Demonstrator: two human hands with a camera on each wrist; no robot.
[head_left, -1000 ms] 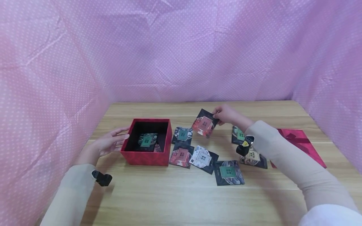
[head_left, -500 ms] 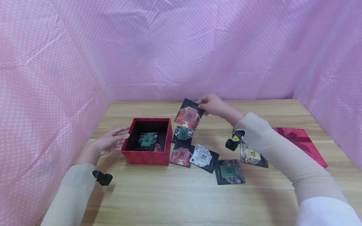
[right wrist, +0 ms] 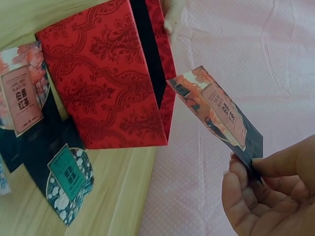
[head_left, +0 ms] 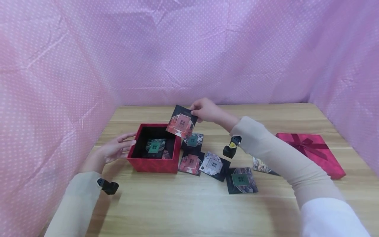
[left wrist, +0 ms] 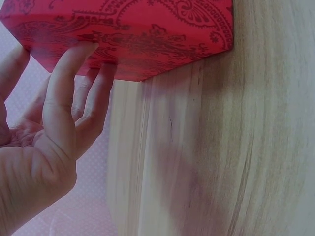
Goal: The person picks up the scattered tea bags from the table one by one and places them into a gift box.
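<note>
A red patterned box (head_left: 154,163) stands open on the wooden table, with a green-labelled packet (head_left: 154,146) inside. My left hand (head_left: 116,148) rests its straight fingers (left wrist: 74,73) against the box's left wall (left wrist: 147,34). My right hand (head_left: 207,111) pinches a dark packet with a pink label (head_left: 182,124) by its corner, in the air over the box's far right corner. In the right wrist view that packet (right wrist: 216,110) hangs beside the box (right wrist: 103,83), gripped by my right hand (right wrist: 268,194).
Several more square packets lie on the table right of the box: a green-labelled one (head_left: 192,139), a pink one (head_left: 190,161), a white one (head_left: 214,165), another green one (head_left: 240,180). The red lid with a bow (head_left: 311,153) lies at the right. Pink dotted cloth walls surround the table.
My right hand has carried the pink-labelled packet up and leftward from over the loose packets to above the box's far right corner. The left hand has stayed on the box.
</note>
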